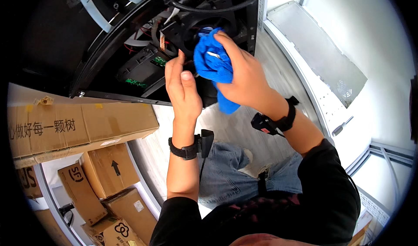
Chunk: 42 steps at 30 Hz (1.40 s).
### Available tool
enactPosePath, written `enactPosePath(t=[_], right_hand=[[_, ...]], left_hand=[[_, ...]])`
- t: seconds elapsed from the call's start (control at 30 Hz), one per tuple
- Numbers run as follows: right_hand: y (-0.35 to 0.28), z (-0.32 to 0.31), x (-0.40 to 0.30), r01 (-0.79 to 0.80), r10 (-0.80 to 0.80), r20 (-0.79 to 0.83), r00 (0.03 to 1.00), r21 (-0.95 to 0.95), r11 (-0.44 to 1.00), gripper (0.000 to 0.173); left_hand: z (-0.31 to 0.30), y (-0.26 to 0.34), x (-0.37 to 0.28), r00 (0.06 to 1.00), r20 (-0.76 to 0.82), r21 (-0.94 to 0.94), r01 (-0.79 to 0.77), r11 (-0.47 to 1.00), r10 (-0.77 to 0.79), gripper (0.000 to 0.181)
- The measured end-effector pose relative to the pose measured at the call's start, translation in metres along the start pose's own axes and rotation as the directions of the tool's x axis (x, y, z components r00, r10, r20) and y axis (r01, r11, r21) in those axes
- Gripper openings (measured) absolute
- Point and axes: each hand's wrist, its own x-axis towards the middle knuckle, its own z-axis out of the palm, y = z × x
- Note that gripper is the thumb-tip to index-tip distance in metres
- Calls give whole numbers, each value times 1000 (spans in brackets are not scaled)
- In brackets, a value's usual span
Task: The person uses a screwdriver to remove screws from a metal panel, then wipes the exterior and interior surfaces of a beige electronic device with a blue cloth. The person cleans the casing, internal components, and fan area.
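My right hand [243, 71] grips a bunched blue cloth [212, 61], whose loose end hangs below the palm. The cloth is at a round black fan housing [186, 27] inside an opened black machine cabinet [130, 97]; whether it touches the fan is hidden. Nothing shows in my left hand [183, 86], held upright with its fingers raised and thumb apart, close to the opening's lower edge. Behind its fingers are a black module with green circuit boards [160, 61] and several loose wires [143, 30].
A black cable [222, 10] arches across the opening. Pale tubes [89, 7] cross the upper left. At right, a perforated metal panel [316, 46] and a screwdriver [342, 126] lie on a white surface. Cardboard boxes [111, 167] fill a lower-left shelf; a long carton [98, 123] lies above.
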Motion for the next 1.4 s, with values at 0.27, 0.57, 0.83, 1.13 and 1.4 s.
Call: enactPosePath(t=[0.27, 0.57, 0.83, 1.13, 1.4], right_hand=[[2, -19, 9, 201, -133, 223, 966, -316, 927, 66], [-1, -28, 10, 346, -178, 330, 927, -564, 750, 59], [5, -1, -10, 121, -113, 44, 993, -254, 960, 68], [2, 17, -3, 113, -121, 144, 982, 67, 991, 80], [4, -5, 7, 156, -125, 310, 942, -77, 985, 79]], left_hand=[[-3, -4, -1, 999, 36, 63, -33, 998, 31, 73], [0, -7, -2, 997, 14, 92, -71, 993, 70, 65], [1, 4, 2, 997, 3, 79, -78, 994, 78, 69], [-1, 4, 2, 999, 11, 55, -43, 998, 42, 72], [2, 2, 2, 998, 8, 81, -66, 995, 65, 73]])
